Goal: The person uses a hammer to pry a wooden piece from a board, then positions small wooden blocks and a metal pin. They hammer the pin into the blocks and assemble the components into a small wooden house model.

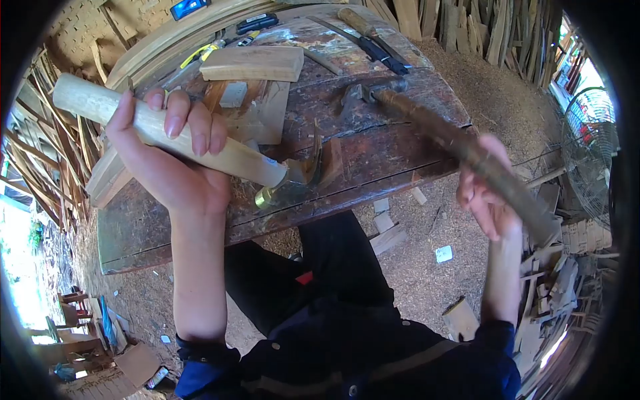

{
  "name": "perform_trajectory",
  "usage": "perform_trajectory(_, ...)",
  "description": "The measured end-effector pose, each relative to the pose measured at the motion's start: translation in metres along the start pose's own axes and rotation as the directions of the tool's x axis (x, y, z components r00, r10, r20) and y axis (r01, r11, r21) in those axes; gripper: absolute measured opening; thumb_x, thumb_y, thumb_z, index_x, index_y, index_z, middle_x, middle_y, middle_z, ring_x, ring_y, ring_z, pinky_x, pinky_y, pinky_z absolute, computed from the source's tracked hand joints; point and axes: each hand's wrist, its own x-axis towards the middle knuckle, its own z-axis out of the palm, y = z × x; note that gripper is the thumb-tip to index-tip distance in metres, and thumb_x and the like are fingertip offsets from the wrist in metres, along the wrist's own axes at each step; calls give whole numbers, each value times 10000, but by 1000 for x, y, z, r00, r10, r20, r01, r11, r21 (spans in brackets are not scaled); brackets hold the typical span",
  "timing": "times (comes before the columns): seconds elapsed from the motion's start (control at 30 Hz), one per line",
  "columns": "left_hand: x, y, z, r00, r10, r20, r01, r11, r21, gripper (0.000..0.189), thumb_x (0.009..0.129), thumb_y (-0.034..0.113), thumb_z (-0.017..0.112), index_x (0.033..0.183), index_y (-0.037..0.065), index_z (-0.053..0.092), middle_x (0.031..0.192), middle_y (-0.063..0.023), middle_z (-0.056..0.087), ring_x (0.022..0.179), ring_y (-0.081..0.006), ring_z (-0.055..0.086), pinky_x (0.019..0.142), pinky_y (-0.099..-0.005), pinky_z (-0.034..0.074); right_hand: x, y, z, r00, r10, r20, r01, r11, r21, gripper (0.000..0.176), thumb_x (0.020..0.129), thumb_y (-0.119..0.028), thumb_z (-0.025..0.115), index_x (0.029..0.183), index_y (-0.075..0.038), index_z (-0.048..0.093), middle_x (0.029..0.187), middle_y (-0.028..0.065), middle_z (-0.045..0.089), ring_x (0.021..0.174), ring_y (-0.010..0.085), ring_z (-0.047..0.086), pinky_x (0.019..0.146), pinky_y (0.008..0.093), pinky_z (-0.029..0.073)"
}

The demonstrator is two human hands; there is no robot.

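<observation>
My left hand [177, 127] is wrapped round the thick pale wooden handle [243, 160] of a tool with a curved metal blade [317, 155]. A brass-coloured end [265, 197] sticks out on the near side of the tool's head, close over the front of the worktable [400, 157]. In my right hand [490, 190] is a hammer [437, 127] with a rough brown stick for a handle. Its metal head [365, 93] points away from me, over the tabletop. Beyond my left hand lie a curved wood block [253, 63] and a flat board [270, 110].
At the back of the table are a long knife-like tool [380, 53], a dark case [257, 24] and a yellow-handled tool [198, 55]. A fan [590, 153] stands on the right. Wood scraps [390, 233] and shavings cover the floor; stacked strips [460, 27] line the back.
</observation>
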Motion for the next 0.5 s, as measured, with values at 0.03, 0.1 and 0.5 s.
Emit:
perform_trajectory(0.03,1,0,0,1000,0,0,0,1000,0,335,1035,464,545,898,162,497,656,29,430,462,-131,360,450,-292,327,6,6,6,990,-138,-20,138,990,0,803,847,-34,721,1591,-21,419,1192,178,685,827,180,679,674,308,593)
perform_trajectory(0.1,1,-1,0,1000,8,-5,-8,1000,15,332,1035,461,546,899,162,499,655,29,430,464,-133,360,454,-297,325,22,6,18,926,-339,-166,265,897,-353,698,917,-185,786,1532,-22,499,1030,95,672,851,162,650,732,271,555)
perform_trajectory(0.5,2,-3,2,999,18,-38,-16,998,68,324,1034,456,546,908,159,509,654,26,429,465,-142,371,463,-307,323,195,-21,102,875,-468,125,473,771,-425,215,970,-233,686,867,-121,534,609,-18,548,503,88,510,460,258,426)
